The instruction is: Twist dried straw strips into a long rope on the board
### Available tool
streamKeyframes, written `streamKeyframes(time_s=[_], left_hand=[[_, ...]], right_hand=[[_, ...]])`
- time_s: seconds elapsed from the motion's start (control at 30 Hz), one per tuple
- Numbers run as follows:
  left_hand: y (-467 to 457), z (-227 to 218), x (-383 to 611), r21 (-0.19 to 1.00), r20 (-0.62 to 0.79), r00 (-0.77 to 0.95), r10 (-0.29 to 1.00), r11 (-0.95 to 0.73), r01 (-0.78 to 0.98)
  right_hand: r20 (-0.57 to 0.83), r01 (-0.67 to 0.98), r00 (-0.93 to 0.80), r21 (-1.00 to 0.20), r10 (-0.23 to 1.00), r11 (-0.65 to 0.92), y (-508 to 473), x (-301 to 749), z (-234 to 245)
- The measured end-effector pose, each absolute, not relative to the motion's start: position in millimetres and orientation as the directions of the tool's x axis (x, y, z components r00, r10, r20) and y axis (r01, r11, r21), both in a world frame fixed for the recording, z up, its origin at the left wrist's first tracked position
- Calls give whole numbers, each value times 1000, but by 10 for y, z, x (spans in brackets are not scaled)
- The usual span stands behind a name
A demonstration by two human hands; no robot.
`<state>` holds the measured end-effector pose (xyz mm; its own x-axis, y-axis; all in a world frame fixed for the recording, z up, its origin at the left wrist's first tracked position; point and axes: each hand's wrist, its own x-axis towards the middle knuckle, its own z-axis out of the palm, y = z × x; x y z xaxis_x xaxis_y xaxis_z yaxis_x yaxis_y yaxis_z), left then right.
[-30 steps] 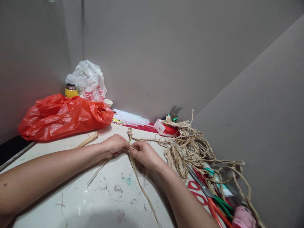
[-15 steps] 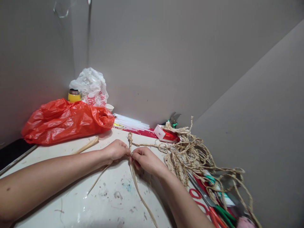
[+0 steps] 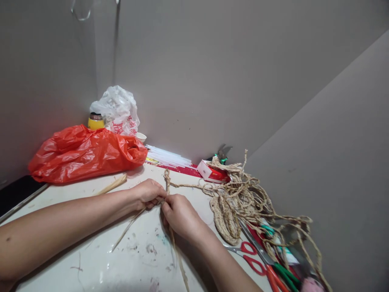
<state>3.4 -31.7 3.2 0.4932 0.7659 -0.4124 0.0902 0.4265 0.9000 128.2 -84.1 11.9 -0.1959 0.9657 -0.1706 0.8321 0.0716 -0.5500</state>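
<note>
My left hand (image 3: 150, 193) pinches the tan straw cord (image 3: 167, 184) near the middle of the table, with loose straw ends sticking out below it. My right hand (image 3: 179, 211) is closed on the straw strands (image 3: 181, 267) right beside it, the fingertips of both hands touching or nearly so. Above the hands the cord rises to a small looped knot. From there a twisted length runs right to a large tangled heap of braided straw rope (image 3: 243, 190). The exact grip of my right fingers is partly hidden behind the hand.
A red plastic bag (image 3: 88, 156), a yellow jar (image 3: 96, 121) and a white bag (image 3: 118, 107) stand at the back left. White sticks (image 3: 168, 156) and a red-white box (image 3: 212, 172) line the wall. Red-handled scissors (image 3: 251, 255) and larger shears (image 3: 264, 251) lie right. Loose straw (image 3: 112, 184) lies left.
My right hand has shifted slightly left and turned over the strands, its back now facing up. The hanging straw has swung left. My left hand stays nearly in place.
</note>
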Motion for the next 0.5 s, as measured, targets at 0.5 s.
streamKeyframes(time_s=[0.5], left_hand=[[-247,99,-31,911,-337,623,706,412,27]], right_hand=[[-205,282,-195,-948,959,-145,-587,1584,188]])
